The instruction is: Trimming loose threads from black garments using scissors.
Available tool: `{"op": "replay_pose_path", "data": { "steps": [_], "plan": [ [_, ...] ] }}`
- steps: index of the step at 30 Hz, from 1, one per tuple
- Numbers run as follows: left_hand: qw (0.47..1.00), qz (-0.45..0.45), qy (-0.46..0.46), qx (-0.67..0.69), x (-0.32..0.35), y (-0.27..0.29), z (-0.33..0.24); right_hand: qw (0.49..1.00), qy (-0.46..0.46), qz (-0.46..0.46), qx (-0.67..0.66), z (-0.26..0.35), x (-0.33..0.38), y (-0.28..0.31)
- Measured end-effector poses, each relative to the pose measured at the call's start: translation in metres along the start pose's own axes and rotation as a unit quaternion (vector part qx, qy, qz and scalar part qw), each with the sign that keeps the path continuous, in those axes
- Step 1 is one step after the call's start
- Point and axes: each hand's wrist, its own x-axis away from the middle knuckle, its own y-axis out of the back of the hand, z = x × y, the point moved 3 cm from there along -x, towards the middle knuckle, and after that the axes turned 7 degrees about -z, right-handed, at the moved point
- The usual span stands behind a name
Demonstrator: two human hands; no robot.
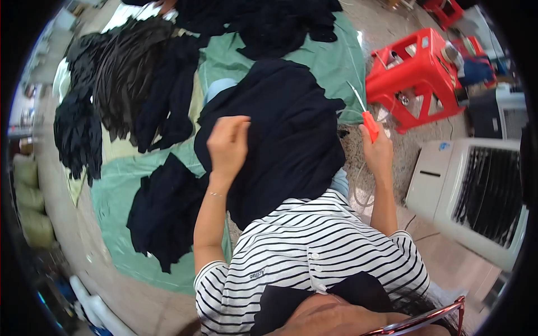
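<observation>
Red-handled tool (pixel 370 126) is gripped in R hand (pixel 379 148) nr dk cloth (pixel 280 123) draped over legs (pixel 221 87); L hand (pixel 228 140) is bunched over cloth, contents can't be told; lettering (pixel 258 274) is borne by striped shirt (pixel 330 246).

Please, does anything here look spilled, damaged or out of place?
Nothing clearly stands out; I see no spill or damage. The dark cloth over the lap is rumpled, and the red-handled tool sits in the right hand.

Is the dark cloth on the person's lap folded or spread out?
Spread loosely: the dark cloth drapes broadly over the light-blue trousers, wrinkled, with an uneven outline and no neat fold showing.
</observation>
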Motion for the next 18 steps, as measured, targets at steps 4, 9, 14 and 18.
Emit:
{"op": "replay_pose_path", "data": {
  "steps": [4,9,14,18],
  "plan": [
    [0.969,0.216,-0.117,-0.038,0.016,-0.081,-0.044,0.997,-0.072,0.041,-0.011,-0.025,0.018,0.005],
    [0.974,0.193,-0.095,-0.071,0.047,-0.055,-0.081,0.993,-0.07,0.002,-0.097,-0.061,0.02,-0.015],
    [0.953,0.259,-0.062,-0.146,0.086,0.005,-0.091,0.938,-0.251,0.083,-0.224,-0.124,0.004,-0.091],
    [0.961,0.222,0.038,-0.162,0.129,0.06,-0.066,0.903,-0.292,0.131,-0.287,-0.114,-0.012,-0.131]
  ]
}}
